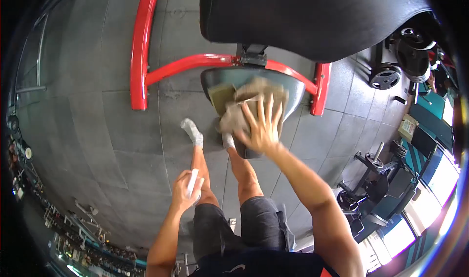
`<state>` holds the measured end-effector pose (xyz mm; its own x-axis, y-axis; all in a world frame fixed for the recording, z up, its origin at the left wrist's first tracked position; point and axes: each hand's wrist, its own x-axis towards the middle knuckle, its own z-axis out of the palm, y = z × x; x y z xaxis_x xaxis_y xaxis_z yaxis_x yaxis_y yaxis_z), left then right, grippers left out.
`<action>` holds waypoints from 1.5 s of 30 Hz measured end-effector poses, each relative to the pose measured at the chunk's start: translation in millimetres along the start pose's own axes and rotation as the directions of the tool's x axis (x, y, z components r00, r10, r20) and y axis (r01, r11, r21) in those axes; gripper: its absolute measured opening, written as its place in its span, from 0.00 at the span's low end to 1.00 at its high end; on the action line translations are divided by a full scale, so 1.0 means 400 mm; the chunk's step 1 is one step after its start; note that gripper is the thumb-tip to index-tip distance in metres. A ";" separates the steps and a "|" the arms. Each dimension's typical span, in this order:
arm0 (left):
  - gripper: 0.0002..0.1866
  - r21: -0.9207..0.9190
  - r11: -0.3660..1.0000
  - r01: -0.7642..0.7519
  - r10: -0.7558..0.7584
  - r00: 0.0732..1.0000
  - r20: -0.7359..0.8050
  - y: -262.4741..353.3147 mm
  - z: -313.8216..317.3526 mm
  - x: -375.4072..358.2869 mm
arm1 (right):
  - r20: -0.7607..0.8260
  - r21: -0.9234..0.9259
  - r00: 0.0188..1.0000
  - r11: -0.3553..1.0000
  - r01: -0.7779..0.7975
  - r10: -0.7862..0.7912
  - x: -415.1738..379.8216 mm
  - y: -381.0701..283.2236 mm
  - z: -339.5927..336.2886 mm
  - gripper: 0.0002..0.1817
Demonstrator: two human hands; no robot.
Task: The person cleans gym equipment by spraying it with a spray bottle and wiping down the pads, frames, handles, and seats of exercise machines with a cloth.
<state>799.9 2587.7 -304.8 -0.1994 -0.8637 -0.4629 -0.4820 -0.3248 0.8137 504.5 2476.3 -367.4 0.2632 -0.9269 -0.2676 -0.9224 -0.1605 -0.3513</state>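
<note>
My right hand point(261, 128) lies flat with fingers spread on a tan cloth point(249, 103), pressing it against the dark seat pad point(293, 89) of a gym bench. My left hand point(186, 191) hangs by my thigh, closed around a white spray bottle point(193, 182). The bench has a red steel frame point(141, 47) and a large black back pad point(317, 18) above the seat. My legs and white socks show below the seat.
Dark rubber floor tiles point(97, 121) spread to the left. Weight plates on a rack point(413, 52) stand at the upper right. Another black machine point(376, 179) sits at the right, near bright windows.
</note>
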 end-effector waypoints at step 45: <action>0.21 0.025 0.980 0.198 -0.165 0.875 -0.456 0.044 -0.032 -0.211 | -0.288 -0.070 0.929 0.963 -0.261 0.231 0.296 0.206 0.034 0.29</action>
<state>819.0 2650.0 -247.0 0.2941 -0.8775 -0.3788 -0.5327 -0.4796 0.6973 463.6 2357.8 -440.3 -0.0499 -0.9962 -0.0710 -0.9766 0.0636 -0.2056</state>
